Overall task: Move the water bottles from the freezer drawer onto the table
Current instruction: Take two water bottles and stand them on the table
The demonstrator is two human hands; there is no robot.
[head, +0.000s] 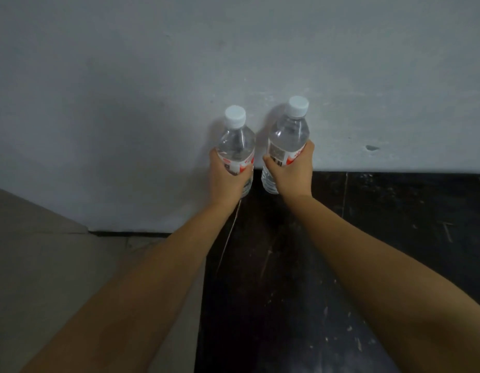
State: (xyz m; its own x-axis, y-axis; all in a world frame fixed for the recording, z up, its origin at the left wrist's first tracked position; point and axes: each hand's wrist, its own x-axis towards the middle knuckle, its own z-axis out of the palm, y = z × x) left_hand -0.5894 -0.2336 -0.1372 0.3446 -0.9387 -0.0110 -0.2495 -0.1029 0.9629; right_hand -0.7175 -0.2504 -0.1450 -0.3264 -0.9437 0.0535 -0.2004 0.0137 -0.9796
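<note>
Both forearms are bare to the frame edge, the left hand (228, 179) and right hand (291, 173) ungloved.

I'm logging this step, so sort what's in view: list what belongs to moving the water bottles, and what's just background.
Part of the job:
- left bottle, gripped upright by the left hand
- right bottle, gripped upright by the right hand
- dark table, under the hands

Just there:
- white wall behind the bottles
- beige floor to the left

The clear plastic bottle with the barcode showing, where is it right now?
In the head view, the clear plastic bottle with the barcode is upright in the right hand, just right of centre, over the dark table's far edge near the white wall.
</note>
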